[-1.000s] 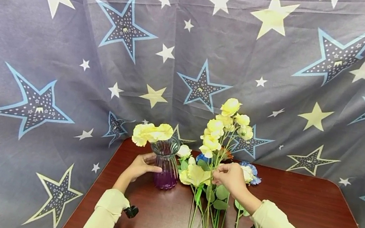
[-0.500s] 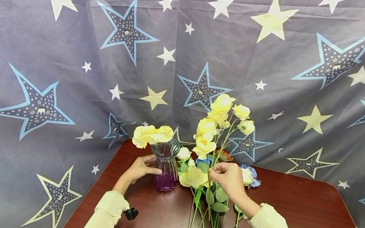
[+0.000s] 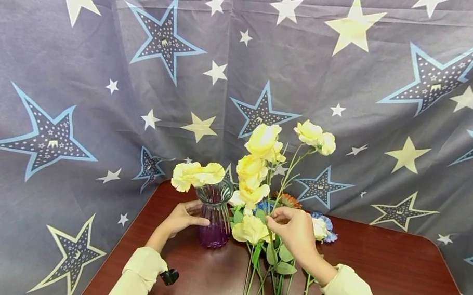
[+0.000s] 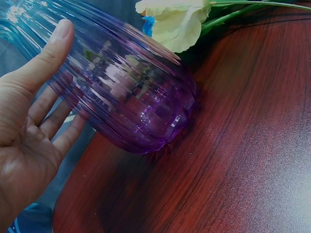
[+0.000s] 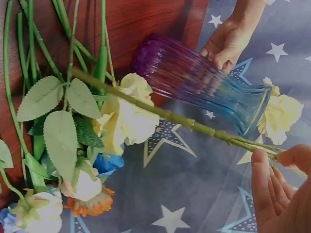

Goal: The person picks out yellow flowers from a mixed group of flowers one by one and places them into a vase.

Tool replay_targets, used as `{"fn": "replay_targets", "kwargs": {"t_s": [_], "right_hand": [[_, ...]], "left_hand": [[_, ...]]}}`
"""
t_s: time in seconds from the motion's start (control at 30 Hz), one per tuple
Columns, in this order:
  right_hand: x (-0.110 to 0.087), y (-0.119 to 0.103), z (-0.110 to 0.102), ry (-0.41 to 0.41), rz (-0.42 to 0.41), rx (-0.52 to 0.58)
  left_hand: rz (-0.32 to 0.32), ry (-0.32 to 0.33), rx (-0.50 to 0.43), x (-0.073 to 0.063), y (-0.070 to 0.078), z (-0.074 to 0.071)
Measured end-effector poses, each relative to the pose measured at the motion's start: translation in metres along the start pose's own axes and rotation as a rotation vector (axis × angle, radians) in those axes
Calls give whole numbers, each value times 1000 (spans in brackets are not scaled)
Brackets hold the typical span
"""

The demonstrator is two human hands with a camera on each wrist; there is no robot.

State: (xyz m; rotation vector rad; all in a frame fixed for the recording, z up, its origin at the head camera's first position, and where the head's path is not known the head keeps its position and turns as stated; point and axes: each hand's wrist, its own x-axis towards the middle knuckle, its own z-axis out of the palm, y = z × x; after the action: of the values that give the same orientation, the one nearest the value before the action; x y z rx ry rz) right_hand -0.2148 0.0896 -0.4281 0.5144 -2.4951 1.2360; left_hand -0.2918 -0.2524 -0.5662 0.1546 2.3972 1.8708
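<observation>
A ribbed glass vase (image 3: 215,220), clear-blue above and purple at its base, stands upright on the table. My left hand (image 3: 180,218) holds its side, thumb in front and fingers behind, as the left wrist view also shows. A yellow flower (image 3: 197,173) leans over the vase's rim. To the right, my right hand (image 3: 299,232) pinches the stem (image 5: 194,125) of a branching spray of yellow flowers (image 3: 254,166) between thumb and fingers. The spray rises above the hand, its blooms right of the vase and higher than the rim. Its lower stem runs down over the other flowers.
Beside the vase lie several more flowers: a pale yellow one (image 3: 252,230), an orange one (image 5: 91,201), and blue and white ones (image 3: 322,227), their green stems pointing toward me. The reddish-brown table (image 3: 384,279) meets a star-printed grey cloth (image 3: 364,122) behind.
My right hand has shifted slightly left with the yellow spray. The spray's blooms have swung left toward the vase and spread apart. My left hand stays on the vase.
</observation>
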Motion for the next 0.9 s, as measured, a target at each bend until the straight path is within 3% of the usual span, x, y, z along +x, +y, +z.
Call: {"fn": "replay_targets", "kwargs": {"t_s": [0.33, 0.9], "right_hand": [[4, -9, -3, 39, -78, -23], [15, -8, -7, 45, 19, 79]], "left_hand": [[-20, 13, 8, -2, 0, 0], [-15, -5, -2, -1, 2, 0]]}}
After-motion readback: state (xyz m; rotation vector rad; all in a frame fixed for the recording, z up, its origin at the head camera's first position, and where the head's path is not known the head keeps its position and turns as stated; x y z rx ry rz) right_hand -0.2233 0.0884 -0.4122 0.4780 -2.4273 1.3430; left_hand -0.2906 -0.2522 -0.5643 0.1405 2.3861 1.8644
